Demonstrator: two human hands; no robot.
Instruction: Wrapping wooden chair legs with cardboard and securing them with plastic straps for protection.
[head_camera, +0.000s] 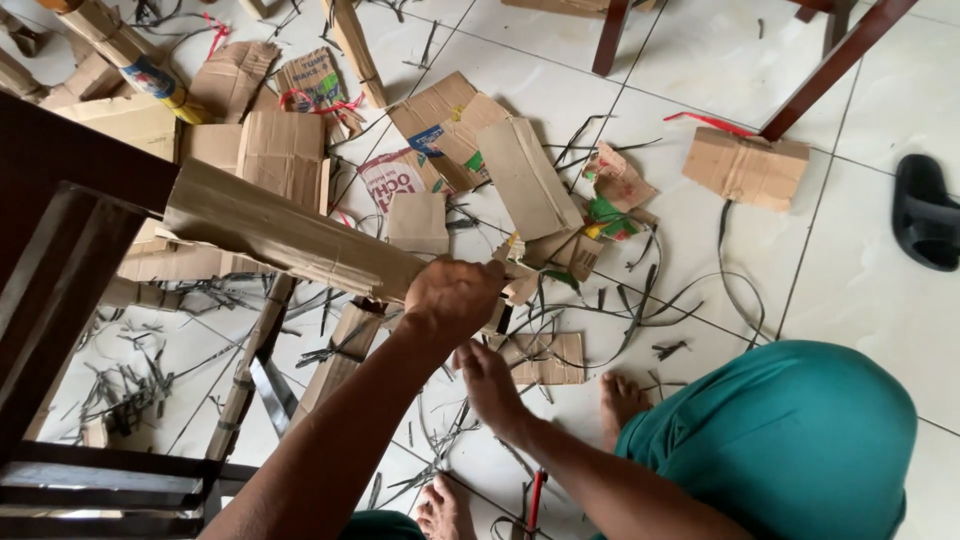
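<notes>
- A dark wooden frame (60, 300), perhaps a chair or stool, fills the left edge and stands on the white tiled floor (880, 300).
- Thin grey strips (120, 385) lie scattered on the tiles under and beside that frame.
- At upper left a rolled cardboard tube (115, 40) with a coloured band lies among flat cardboard scraps (285, 145).
- A long folded cardboard piece (280, 235) slants from the frame's top down toward the centre, raised off the floor.
- The left hand (455, 297) is clenched on the lower right end of that long piece, fingers curled over its edge.
- The right hand (487, 385) sits just below the left, fingers bent toward the cardboard's underside; whether it grips anything I cannot tell.
- More torn cardboard, some with printed colours (610, 215), litters the centre of the floor, with loose dark strapping (740, 290) looping between pieces.
- Two bare feet rest on the tiles: one (620, 400) beside a knee in teal cloth (790, 440), the other (445, 510) at the bottom edge.
- A separate cardboard piece (747, 167) lies at upper right beside brown furniture legs (835, 65).
- A black sandal (925, 210) lies at the far right edge.
</notes>
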